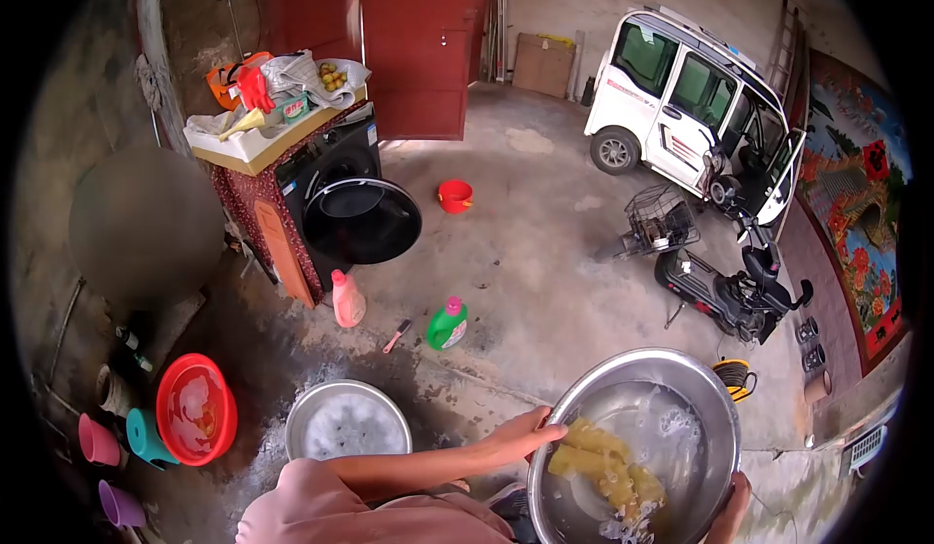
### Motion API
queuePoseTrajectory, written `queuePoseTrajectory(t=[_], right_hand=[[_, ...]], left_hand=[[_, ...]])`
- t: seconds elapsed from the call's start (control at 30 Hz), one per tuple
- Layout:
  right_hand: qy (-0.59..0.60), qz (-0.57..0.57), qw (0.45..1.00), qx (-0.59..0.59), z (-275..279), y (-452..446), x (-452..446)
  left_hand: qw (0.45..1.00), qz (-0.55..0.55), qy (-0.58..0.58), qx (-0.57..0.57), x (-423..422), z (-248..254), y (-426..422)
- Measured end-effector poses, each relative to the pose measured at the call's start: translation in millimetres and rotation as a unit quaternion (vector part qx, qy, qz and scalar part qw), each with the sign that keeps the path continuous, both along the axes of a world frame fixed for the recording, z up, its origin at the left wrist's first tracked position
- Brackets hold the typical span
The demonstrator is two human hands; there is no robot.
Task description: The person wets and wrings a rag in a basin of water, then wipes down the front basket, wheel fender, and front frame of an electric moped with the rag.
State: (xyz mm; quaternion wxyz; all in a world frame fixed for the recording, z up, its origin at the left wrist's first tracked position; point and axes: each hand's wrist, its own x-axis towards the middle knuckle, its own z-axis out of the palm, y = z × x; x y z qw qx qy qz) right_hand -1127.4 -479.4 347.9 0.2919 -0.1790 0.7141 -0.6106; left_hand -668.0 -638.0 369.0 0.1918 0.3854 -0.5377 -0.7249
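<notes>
A large metal basin (715, 388) is held up in front of me at the lower right, slightly tilted. My left hand (520, 437) grips its left rim, the thumb over the edge and the fingers mostly hidden behind the wall. On the opposite side my right hand (732, 510) holds the lower right rim, only partly in view. Inside the basin lie water, some suds and a wet yellowish cloth (608, 466). On the floor left of my arm stands another metal basin (401, 417) with foamy water.
A red tub (229, 403) and a teal bucket (146, 432) stand at left. Ahead are a pink bottle (348, 301), a brush (397, 336), a green detergent bottle (449, 326) and a red bucket (454, 196). A washing machine (336, 155) has its door open. A scooter (725, 291) and white vehicle (662, 106) are parked right.
</notes>
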Motion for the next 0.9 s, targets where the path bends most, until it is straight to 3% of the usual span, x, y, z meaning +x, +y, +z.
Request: queuePoseTrajectory(t=[0.07, 0.23, 0.3, 0.37, 0.43, 0.53, 0.67, 0.77, 0.83, 0.9], right_hand=[[0.01, 0.035, 0.997, -0.07, 29, -80, 23], [-0.089, 0.239, 0.966, -0.036, 6, -262, -61], [-0.073, 0.139, 0.986, -0.059, -8, -330, -65], [-0.063, 0.003, 0.995, -0.071, 5, -392, -42], [-0.052, 0.215, 0.975, -0.029, 5, -458, -72], [-0.052, 0.236, 0.97, -0.039, 29, -546, -65], [-0.073, 0.276, 0.958, 0.04, 33, -645, -76], [-0.127, 0.349, 0.927, 0.059, 42, -715, -77], [-0.072, 0.166, 0.982, 0.048, 50, -741, -50], [-0.077, 0.211, 0.972, 0.069, 46, -776, -58]], left_hand=[[0.998, 0.063, -0.015, -0.004, -19, 3, -43], [0.977, 0.201, -0.04, -0.051, -73, -11, -149], [0.966, 0.256, -0.026, -0.04, -94, -29, -194], [0.922, 0.379, -0.069, -0.024, -119, -26, -230], [0.891, 0.448, -0.076, -0.005, -139, -16, -275], [0.868, 0.478, -0.135, -0.01, -155, 6, -328], [0.836, 0.536, -0.116, -0.017, -167, 20, -394], [0.845, 0.521, -0.118, -0.026, -157, 19, -448], [0.866, 0.488, -0.11, -0.019, -148, 28, -483], [0.864, 0.497, -0.081, -0.024, -141, 37, -524]])
